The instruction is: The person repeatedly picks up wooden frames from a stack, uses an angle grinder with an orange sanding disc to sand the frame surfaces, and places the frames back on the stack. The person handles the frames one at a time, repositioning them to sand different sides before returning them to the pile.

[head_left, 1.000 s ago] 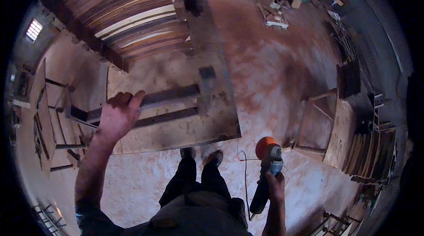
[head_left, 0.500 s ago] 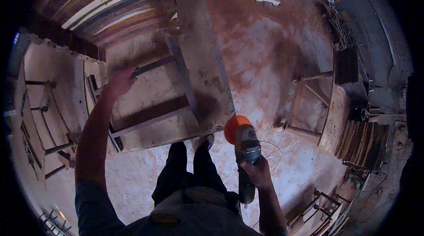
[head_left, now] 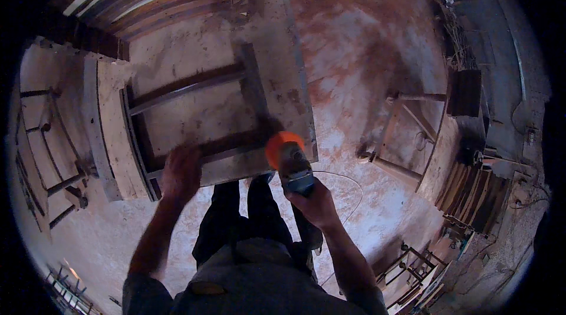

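Observation:
A dark wooden frame (head_left: 219, 154), with long side pieces and crossbars, lies flat on the workbench (head_left: 177, 120). My right hand (head_left: 314, 202) is wrapped round the body of an angle grinder (head_left: 295, 169). Its round orange disc (head_left: 283, 147) is at the right end of the frame's near rail; whether it touches the wood I cannot tell. Over the left part of that same rail is my left hand (head_left: 181, 172), its fingers smeared by motion.
Long boards (head_left: 159, 5) are stacked at the far left of the bench. A cord (head_left: 361, 197) loops over the dusty floor to the right. Other wooden frames stand at the left (head_left: 50, 144) and right (head_left: 407, 132). Wood slats (head_left: 471, 194) are piled at the far right.
My left hand has left the frame's far rail and come back to the near rail. My right hand has brought the grinder left and forward, from beyond the bench corner to the frame.

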Motion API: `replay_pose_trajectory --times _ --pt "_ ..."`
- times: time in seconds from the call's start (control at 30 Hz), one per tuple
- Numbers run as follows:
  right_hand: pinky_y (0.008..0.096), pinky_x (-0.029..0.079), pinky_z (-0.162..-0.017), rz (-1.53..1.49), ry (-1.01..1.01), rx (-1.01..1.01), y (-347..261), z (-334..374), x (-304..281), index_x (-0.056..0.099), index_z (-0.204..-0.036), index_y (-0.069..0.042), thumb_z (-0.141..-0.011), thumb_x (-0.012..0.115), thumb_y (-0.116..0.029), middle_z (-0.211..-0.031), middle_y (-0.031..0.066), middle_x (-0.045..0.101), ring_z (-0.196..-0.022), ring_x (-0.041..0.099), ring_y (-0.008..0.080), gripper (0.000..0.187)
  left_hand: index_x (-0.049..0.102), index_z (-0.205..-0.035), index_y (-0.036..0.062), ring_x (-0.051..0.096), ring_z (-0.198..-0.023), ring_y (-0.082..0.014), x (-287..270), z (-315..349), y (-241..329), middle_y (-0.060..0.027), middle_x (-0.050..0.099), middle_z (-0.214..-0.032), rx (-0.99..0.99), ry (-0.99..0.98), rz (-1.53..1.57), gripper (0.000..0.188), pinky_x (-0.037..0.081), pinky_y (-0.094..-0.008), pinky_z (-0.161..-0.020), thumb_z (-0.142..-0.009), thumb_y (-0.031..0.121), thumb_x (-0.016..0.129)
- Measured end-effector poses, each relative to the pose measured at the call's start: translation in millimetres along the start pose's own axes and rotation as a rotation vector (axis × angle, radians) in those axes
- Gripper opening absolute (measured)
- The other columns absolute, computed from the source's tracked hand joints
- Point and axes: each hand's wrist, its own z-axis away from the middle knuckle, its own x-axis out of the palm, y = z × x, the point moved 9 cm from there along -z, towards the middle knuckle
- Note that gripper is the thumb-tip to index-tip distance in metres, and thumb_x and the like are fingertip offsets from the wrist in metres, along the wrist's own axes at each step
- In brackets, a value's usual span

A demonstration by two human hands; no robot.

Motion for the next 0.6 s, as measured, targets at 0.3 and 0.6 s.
replay_pose_trajectory --times 0.3,0.6 --pt "0.0425 0.053 -0.084 0.188 0.054 -0.039 -46.8 -19.3 -5.0 0.059 -0.112 0.003 -0.075 0.078 -0.046 -0.103 0.0250 0.068 -0.103 0.066 0.0381 0.064 0.056 -0.125 0.0040 0.052 -0.117 -0.0392 -50.5 117.8 -50.9 -0.0175 0.055 -0.125 -0.432 0.192 -0.112 0.049 0.042 -0.0491 -0.101 -0.077 0.002 0.069" --pt "0.0377 0.052 -0.078 0.047 0.094 -0.160 -132.4 -95.1 -13.5 0.065 -0.107 0.002 -0.077 0.076 -0.043 -0.094 0.0154 0.071 -0.088 0.068 0.0243 0.055 0.045 -0.136 0.0002 0.060 -0.108 -0.0328 -19.3 168.5 -97.2 -0.0200 0.053 -0.124 -0.884 0.176 0.200 0.054 0.055 -0.0389 -0.082 -0.086 0.005 0.066"
